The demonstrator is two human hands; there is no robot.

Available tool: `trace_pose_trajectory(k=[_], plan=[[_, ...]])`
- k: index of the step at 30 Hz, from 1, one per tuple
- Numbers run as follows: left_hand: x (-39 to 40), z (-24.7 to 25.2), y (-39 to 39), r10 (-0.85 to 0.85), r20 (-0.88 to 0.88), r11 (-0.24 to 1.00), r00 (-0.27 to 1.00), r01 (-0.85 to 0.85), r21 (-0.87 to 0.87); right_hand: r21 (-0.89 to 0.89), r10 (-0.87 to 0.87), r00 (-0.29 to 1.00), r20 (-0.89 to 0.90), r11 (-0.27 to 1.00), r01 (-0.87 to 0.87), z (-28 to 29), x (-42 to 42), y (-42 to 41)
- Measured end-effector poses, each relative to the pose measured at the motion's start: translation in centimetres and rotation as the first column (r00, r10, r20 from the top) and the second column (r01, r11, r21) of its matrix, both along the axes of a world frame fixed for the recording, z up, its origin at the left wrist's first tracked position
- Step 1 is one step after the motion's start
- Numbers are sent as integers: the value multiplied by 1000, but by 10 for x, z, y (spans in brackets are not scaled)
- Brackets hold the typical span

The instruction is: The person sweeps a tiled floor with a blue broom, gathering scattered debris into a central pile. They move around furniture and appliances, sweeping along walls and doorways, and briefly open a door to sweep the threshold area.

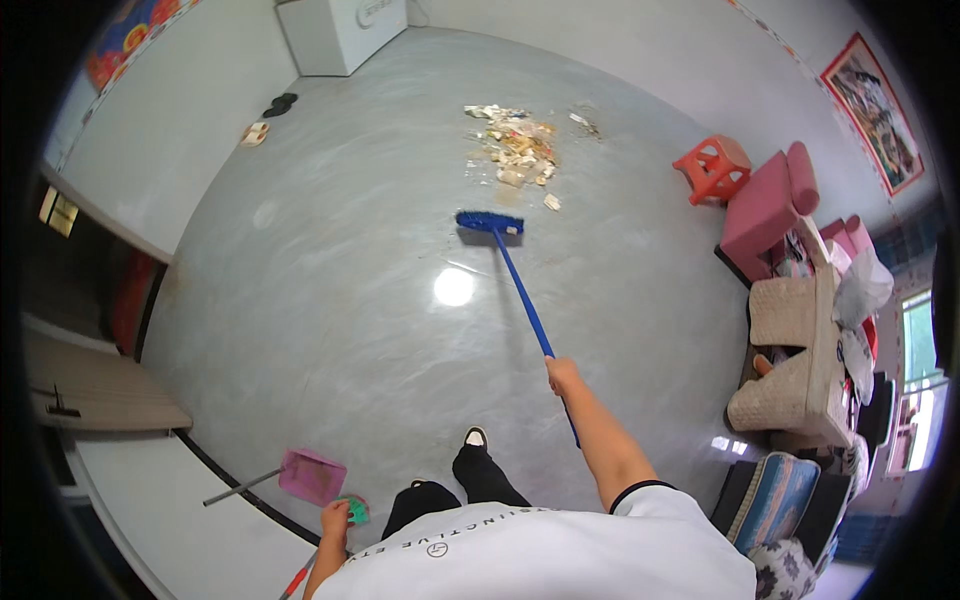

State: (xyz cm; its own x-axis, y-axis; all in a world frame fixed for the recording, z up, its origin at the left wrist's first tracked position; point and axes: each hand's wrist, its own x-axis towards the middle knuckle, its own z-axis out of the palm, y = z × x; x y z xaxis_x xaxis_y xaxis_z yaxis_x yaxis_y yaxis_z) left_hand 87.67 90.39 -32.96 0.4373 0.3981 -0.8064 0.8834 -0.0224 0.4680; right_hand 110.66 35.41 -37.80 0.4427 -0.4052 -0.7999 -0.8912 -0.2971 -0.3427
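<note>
My right hand (562, 374) grips the blue handle of a push broom (531, 306) partway along its length. Its wide bristled head (490, 222) is just short of a heap of mixed litter (521, 150) on the grey floor. Low on the left is my left hand (335, 517), its fingers curled. A green object (357, 509) shows right beside those fingers; whether they hold it I cannot tell. Just beyond is a pink dustpan (313, 478) with a grey handle.
A smaller debris patch (587, 126) lies right of the heap. An orange plastic stool (712, 169), a pink chair (761, 206) and a beige padded seat (780, 311) line the right side. White slippers (255, 134) lie by the left wall. A red-gripped handle (298, 581) shows near my left forearm.
</note>
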Motion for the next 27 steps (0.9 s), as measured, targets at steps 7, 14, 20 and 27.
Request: trace_pose_trajectory(k=[7,14,20,27], plan=[[78,-35,-43,-139,-4,988,990,139,-60,-274,79,997,25,959,-69,27,-213,-25],[152,-52,-97,-278,-23,958,960,275,-79,-232,-93,915,-392,973,0,71,-352,-12],[217,-53,-118,-332,-47,939,942,326,-109,-174,-14,944,-331,984,-46,9,-266,-59],[335,-76,-96,-372,-74,928,925,373,7,-353,16,991,-134,933,-62,22,-29,-128]])
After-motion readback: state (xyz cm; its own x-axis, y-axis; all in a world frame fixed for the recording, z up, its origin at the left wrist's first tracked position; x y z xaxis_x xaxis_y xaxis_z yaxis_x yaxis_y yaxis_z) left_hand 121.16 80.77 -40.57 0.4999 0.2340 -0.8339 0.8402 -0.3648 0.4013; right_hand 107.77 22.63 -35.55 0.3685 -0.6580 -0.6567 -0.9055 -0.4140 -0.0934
